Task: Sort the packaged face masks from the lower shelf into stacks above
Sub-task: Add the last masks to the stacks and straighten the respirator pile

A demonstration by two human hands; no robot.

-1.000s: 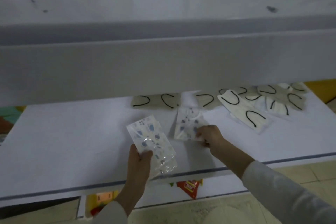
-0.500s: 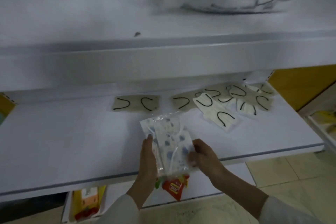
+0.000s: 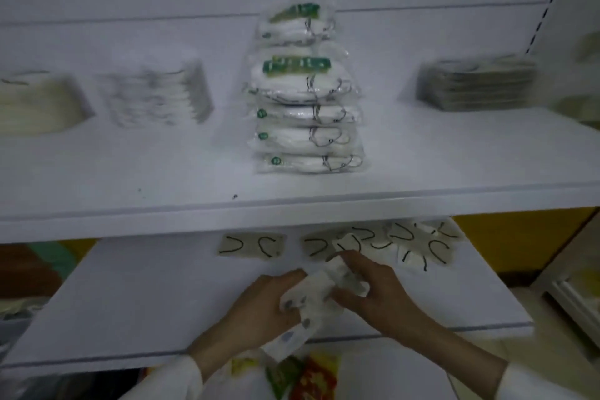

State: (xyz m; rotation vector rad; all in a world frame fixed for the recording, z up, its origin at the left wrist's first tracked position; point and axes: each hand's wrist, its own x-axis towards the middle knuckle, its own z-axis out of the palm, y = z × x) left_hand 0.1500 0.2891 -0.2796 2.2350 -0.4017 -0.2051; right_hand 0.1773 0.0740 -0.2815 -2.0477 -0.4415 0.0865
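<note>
Item: patterned mask packets [image 3: 311, 299], a second ago one per hand, now gathered into one bundle gripped by both my left hand [image 3: 263, 308] and right hand [image 3: 380, 292] over the lower shelf [image 3: 146, 286], ready, I judge, for stacking on the upper shelf [image 3: 130, 172].

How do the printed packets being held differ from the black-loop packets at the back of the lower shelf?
The printed packets are held up, bunched and tilted; the black-loop packets lie flat on the lower shelf, untouched. The printed packets carry small blue-grey motifs; the black-loop packets are plain beige with dark curved loops. Both are thin mask packets.
</note>
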